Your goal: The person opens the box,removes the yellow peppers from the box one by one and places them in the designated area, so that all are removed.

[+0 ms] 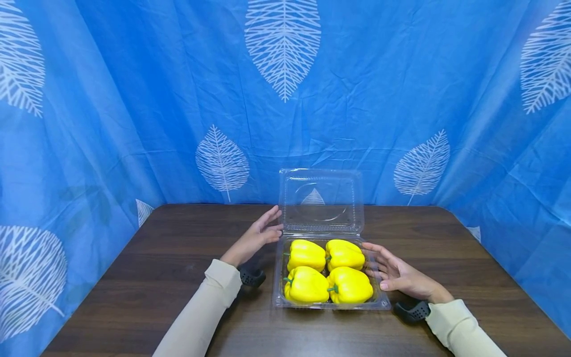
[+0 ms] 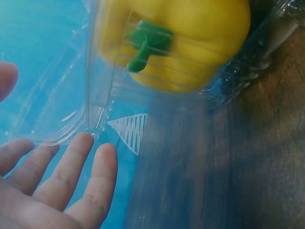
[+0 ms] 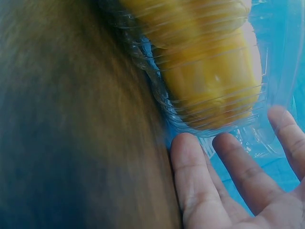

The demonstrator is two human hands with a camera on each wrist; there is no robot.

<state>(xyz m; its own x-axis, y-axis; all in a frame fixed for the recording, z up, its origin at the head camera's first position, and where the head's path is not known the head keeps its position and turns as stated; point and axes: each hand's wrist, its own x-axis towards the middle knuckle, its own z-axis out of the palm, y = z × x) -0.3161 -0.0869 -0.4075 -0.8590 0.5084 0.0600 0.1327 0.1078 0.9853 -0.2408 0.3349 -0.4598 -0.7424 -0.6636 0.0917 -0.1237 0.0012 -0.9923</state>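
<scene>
The clear box (image 1: 332,306) sits on the brown surface (image 1: 196,248), between the two hands. Four yellow peppers (image 1: 307,285) are inside, and its lid (image 1: 321,198) stands up at the back. The left hand (image 1: 255,238) is by the back left corner, fingers spread and holding nothing. The right hand (image 1: 403,276) is at the right side, fingers loosely bent, also holding nothing. I cannot tell if the fingertips touch the box. Both arms reach forward and inward.
</scene>
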